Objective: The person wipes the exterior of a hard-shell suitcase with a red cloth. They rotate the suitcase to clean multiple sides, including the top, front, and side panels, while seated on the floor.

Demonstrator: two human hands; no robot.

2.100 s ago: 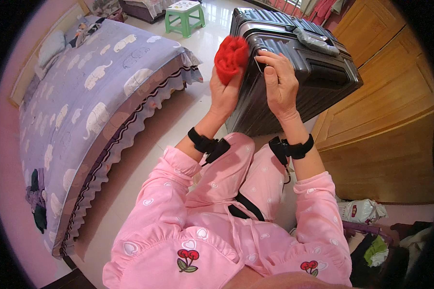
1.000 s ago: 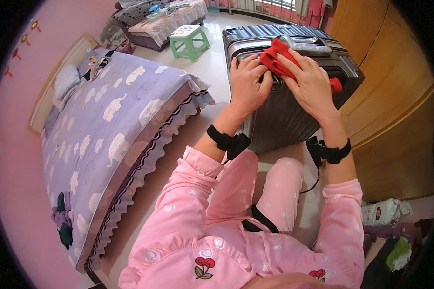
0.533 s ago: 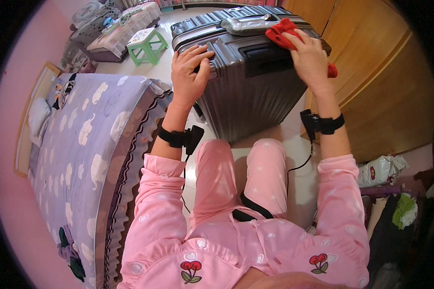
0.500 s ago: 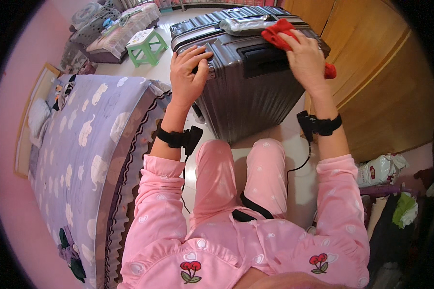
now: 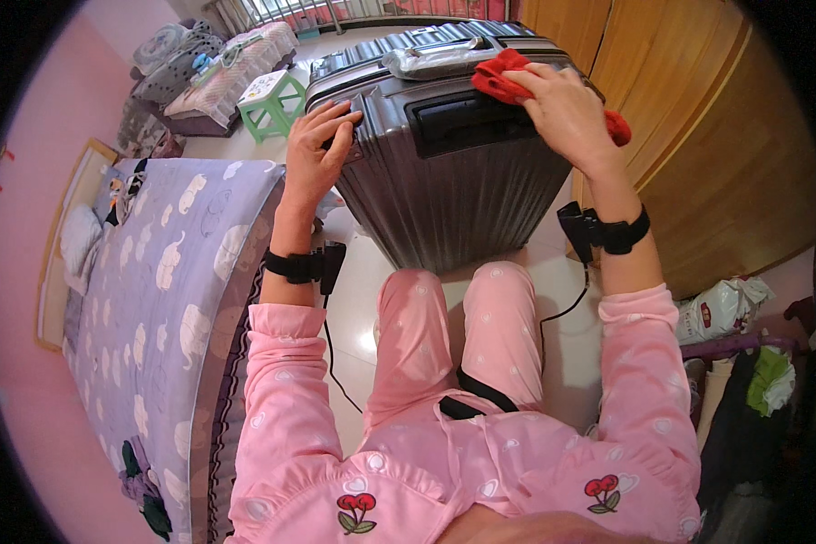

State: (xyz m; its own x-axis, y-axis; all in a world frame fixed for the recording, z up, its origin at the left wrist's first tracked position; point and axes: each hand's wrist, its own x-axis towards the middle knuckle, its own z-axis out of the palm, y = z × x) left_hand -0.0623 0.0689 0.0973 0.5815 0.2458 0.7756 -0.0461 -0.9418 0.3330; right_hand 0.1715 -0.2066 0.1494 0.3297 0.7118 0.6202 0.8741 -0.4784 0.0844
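A large dark grey ribbed suitcase (image 5: 453,199) stands upright on the floor before my knees. Its side handle (image 5: 435,62) is wrapped in clear plastic, and a black recessed panel (image 5: 471,125) lies below it. My left hand (image 5: 317,150) grips the suitcase's upper left corner, fingers bent over the edge and thumb against the front. In my right hand (image 5: 567,118) is a red cloth (image 5: 500,77), bunched under the fingertips and pressed to the upper edge right of the handle. Another end of the cloth shows beyond my wrist. Each wrist wears a black strap with a cable.
A bed (image 5: 154,272) with a lilac elephant-print sheet runs along the left. Behind it stand a green and white stool (image 5: 272,100) and a covered seat with bedding. Wooden cabinet doors (image 5: 698,136) close off the right, above a white plastic bag (image 5: 721,310).
The suitcase has shifted slightly left and turned in view, my left hand moving left with it. My right hand has slid the red cloth a little left and down along the upper edge.
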